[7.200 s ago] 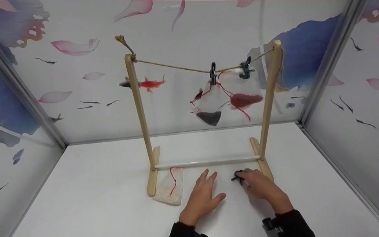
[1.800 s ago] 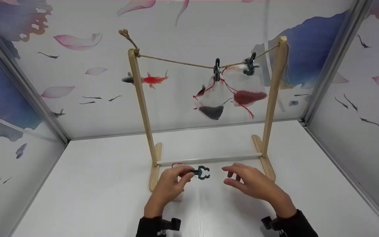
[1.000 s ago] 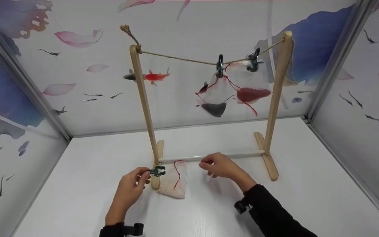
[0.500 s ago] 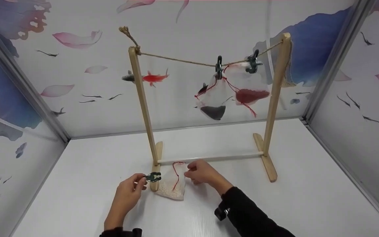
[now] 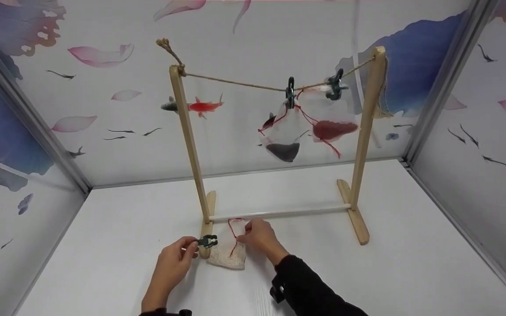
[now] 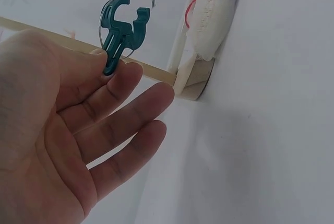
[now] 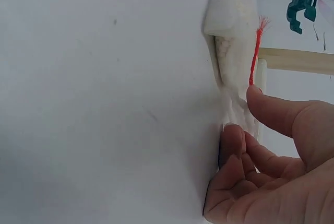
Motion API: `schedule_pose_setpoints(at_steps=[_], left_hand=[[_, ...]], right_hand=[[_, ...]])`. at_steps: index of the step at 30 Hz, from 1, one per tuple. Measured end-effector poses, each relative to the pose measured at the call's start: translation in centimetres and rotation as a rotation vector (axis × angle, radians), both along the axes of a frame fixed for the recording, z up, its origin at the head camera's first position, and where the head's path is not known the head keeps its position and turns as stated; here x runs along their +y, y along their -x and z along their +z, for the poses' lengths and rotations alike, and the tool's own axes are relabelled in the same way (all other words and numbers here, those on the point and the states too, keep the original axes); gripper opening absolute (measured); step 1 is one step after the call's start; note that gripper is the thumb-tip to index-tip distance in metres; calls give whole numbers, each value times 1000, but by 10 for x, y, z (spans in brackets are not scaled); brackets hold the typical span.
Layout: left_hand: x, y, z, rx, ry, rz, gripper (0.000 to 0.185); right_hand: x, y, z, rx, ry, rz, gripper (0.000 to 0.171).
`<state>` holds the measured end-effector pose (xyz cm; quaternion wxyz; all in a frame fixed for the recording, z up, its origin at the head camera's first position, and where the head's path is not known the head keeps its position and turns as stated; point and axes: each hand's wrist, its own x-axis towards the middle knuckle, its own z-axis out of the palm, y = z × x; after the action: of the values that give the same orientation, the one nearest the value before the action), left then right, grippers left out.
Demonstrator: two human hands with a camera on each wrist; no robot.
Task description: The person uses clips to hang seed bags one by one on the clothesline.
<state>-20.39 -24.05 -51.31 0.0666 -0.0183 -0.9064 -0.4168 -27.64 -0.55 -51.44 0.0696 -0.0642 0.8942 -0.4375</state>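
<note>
Between thumb and index finger, my left hand (image 5: 171, 263) pinches a dark green spring clip (image 6: 122, 28) by its handle end. The clip's hooked jaws point away from the fingers. A pale mesh drawstring pouch (image 5: 226, 260) with light grains at its bottom lies flat on the table, its red cord (image 7: 255, 51) trailing over it. On the pouch's right edge, near the neck, my right hand (image 5: 262, 239) has its thumb above and curled fingers below, gripping the cloth. Part of the neck is hidden behind these fingers. The clip hovers just left of the pouch.
A wooden frame (image 5: 189, 145) carries a sagging rope (image 5: 235, 82). From it hang a dark-filled pouch (image 5: 283, 151) and a red-filled pouch (image 5: 334, 130), each under a green clip. A white rod (image 5: 297, 213) joins the frame's feet behind the pouch. Printed panels enclose the table.
The left hand took over the clip that the right hand first touched on the table, then carried it left. The right hand has moved left onto the pouch and now grips its edge.
</note>
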Motion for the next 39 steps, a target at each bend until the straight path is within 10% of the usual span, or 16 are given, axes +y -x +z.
schedule_pose_setpoints(at_steps=[17, 39], left_hand=[[-5, -2, 7, 11, 46, -6, 16], [12, -8, 90, 386, 257, -7, 15]], right_hand=[[10, 3, 0, -61, 136, 53, 28], [22, -3, 54, 128, 275, 188, 12]])
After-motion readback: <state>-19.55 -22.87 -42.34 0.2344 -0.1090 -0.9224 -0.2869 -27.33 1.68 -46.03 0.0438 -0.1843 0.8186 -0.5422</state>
